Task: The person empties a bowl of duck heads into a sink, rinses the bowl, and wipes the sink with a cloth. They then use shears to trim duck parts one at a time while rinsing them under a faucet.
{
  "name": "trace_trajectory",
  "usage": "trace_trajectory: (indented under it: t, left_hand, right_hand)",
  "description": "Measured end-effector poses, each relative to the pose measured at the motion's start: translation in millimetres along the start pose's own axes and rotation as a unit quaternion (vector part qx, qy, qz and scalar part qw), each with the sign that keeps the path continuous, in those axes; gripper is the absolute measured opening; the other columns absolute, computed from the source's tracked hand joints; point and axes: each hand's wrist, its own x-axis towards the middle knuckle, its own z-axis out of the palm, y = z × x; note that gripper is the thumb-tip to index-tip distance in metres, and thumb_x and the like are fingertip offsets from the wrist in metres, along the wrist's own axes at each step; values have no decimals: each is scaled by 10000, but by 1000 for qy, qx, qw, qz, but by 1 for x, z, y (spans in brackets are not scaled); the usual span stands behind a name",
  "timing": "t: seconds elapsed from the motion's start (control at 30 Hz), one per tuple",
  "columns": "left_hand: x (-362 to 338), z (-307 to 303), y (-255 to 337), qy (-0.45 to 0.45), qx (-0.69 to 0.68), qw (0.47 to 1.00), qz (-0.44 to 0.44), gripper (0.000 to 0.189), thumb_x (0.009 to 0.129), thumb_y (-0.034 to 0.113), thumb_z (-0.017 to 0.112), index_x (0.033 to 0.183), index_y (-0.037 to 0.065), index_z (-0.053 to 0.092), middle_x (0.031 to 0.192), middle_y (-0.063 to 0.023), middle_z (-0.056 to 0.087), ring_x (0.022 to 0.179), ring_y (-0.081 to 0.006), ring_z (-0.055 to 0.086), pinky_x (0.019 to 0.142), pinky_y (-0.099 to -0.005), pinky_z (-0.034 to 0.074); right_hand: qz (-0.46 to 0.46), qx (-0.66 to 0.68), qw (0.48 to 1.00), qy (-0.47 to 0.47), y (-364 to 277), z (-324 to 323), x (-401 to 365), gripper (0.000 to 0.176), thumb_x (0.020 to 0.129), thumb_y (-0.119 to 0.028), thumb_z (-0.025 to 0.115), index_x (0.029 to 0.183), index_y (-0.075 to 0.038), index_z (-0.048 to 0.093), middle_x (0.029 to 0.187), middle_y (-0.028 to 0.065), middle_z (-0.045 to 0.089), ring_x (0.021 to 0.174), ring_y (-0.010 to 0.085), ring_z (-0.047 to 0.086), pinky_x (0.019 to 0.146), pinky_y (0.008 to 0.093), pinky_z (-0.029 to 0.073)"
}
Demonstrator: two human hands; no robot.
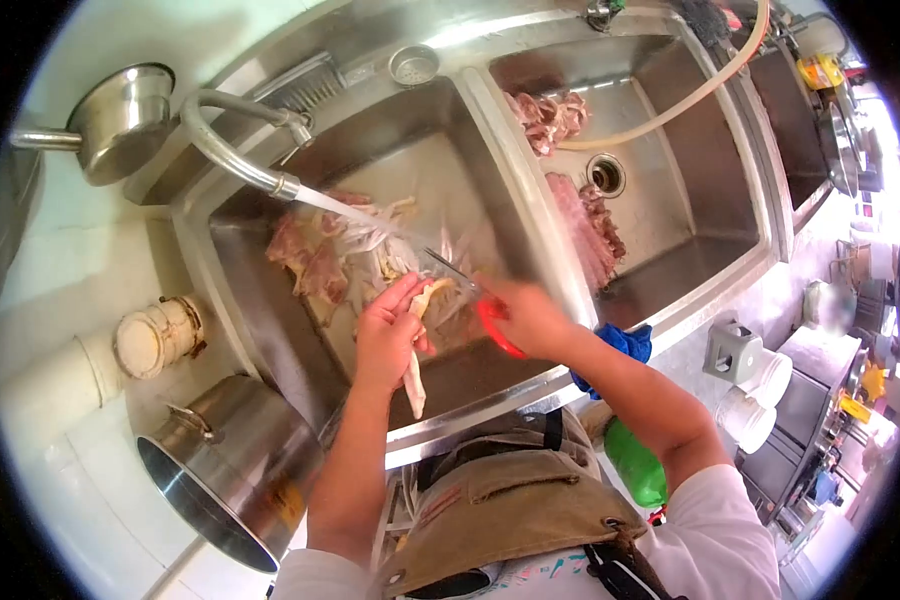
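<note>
Over the front of the left sink basin (440, 385), my left hand (390, 330) is closed around a long pale strip of meat (416, 385) that hangs down below the fingers. Just right of it, my right hand (532, 318) grips red-handled scissors (492, 325), their blades pointing up and left near the strip's upper end. The right hand is blurred. Water runs from the curved faucet (230, 165) onto pale pieces (395, 255) in the basin. Reddish meat (310, 265) lies at that basin's left side.
In the right basin (670, 290) are meat pieces (560, 120), a ribbed slab (582, 230) and a hose (670, 115). A blue cloth (625, 345) hangs on the front rim. A large pot (235, 460) and a saucepan (125, 125) are at left.
</note>
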Motion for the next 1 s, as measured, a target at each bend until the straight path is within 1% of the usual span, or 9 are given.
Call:
trace_trajectory:
  t: [0.03,0.13,0.17,0.23,0.37,0.47,0.63,0.93,1.0]
  left_hand:
    - [0,2,-4,44,38,998,5,498,844,-33,470,1339,-46,413,1174,-135,608,609,-82,522,490,-259,497]
    - [1,2,-8,81,45,996,6,427,910,72,530,1308,-56,444,1106,-113,633,668,-78,531,485,-259,499]
    - [2,2,-9,78,35,996,2,422,936,154,545,1295,-51,460,1077,-110,639,719,-79,537,510,-255,493]
    - [-2,5,-3,68,34,997,-5,387,938,167,536,1262,-39,492,1020,-96,644,716,-90,538,538,-262,490]
    - [-10,12,2,53,-46,997,-13,325,932,195,539,1180,-14,551,910,-72,640,711,-122,549,583,-280,484]
    - [-18,20,8,25,-118,992,-29,264,914,164,559,1122,2,578,866,-61,628,712,-141,562,584,-293,496]
    - [-31,35,15,6,-126,992,-31,245,901,126,565,1114,7,585,877,-65,629,726,-139,577,589,-298,515]
    - [-40,43,16,21,-136,990,-17,256,897,104,564,1130,1,586,861,-91,634,716,-156,591,576,-295,516]
    - [-41,42,15,21,-136,990,-9,263,897,107,561,1136,-2,580,859,-99,634,700,-162,593,567,-297,515]
  right_hand:
    - [-8,17,1000,18,-7,-4,-3,488,806,-174,614,1270,-76,497,935,236,614,863,396,603,730,436,489]
    - [-7,75,996,49,-18,-1,-16,504,794,-129,626,1266,-32,478,957,228,595,883,404,588,735,439,487]
    - [4,79,995,56,-19,2,-20,520,787,-115,628,1276,-37,469,955,224,589,881,403,584,734,443,486]
    - [28,88,994,67,-21,9,-30,554,773,-88,633,1296,-46,452,952,214,579,877,401,578,732,451,484]
    - [-71,-14,987,146,-24,16,-43,620,734,-66,641,1316,-36,429,928,201,570,822,393,577,704,456,488]
    - [-123,-80,971,190,-26,16,-47,662,698,-50,656,1315,-3,422,909,184,557,789,370,580,651,437,497]
    - [-170,-145,945,240,-21,13,-46,688,662,-46,675,1297,51,430,845,150,527,730,325,576,572,391,497]
    - [-164,-166,937,260,-26,10,-51,673,658,-89,700,1275,47,465,810,125,519,695,275,579,549,364,494]
    - [-162,-162,939,257,-25,11,-52,673,660,-86,696,1280,35,464,818,126,529,688,286,584,550,364,497]
